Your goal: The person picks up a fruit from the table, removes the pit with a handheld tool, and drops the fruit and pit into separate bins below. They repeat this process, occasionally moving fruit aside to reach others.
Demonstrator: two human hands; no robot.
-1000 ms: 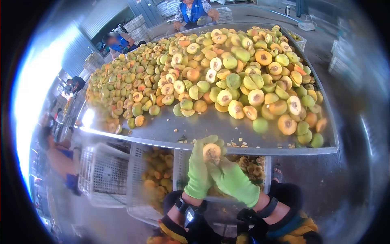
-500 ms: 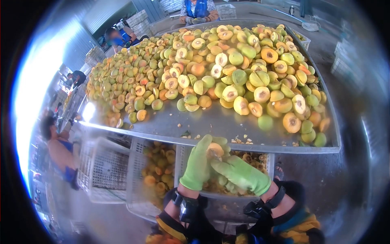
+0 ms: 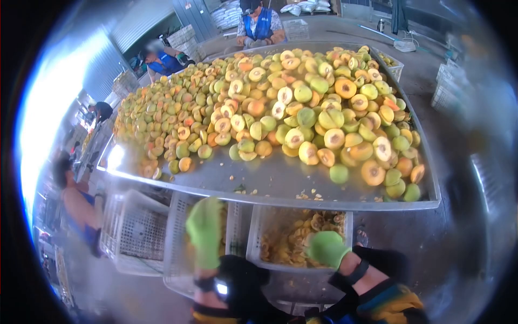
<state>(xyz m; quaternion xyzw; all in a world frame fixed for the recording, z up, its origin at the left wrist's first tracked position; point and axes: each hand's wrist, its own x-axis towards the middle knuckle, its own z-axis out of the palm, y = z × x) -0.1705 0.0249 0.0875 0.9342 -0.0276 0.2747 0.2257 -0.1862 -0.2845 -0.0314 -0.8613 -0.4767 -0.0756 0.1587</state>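
Head view: loose peach halves (image 3: 308, 154) heaped on the metal tabletop (image 3: 259, 175), straight ahead of both hands, past the near rim. Heap's long axis runs left-right, roughly along that rim; single halves are roundish, no clear long axis. Nearest one by the right hand (image 3: 327, 248) is a green peach piece (image 3: 339, 174), almost directly forward of the knuckles, well apart from them. Right hand is the nearer to it; left hand (image 3: 204, 232) lies off to its left, so the line from there is diagonal, forward and right.

Both hands green-gloved, apart from each other, on the person's side of the rim. Left is over the left crate (image 3: 174, 232), pointing forward; motion blur, fingers look roughly together, can't tell if they pinch anything. Right is over the right side of the front crate (image 3: 297, 267), nearest the cut fruit scraps (image 3: 286, 240) in it; fingers look curled in, their tips hidden, can't tell what's held, if anything. Pale bits (image 3: 314, 194) lie just inside the rim.
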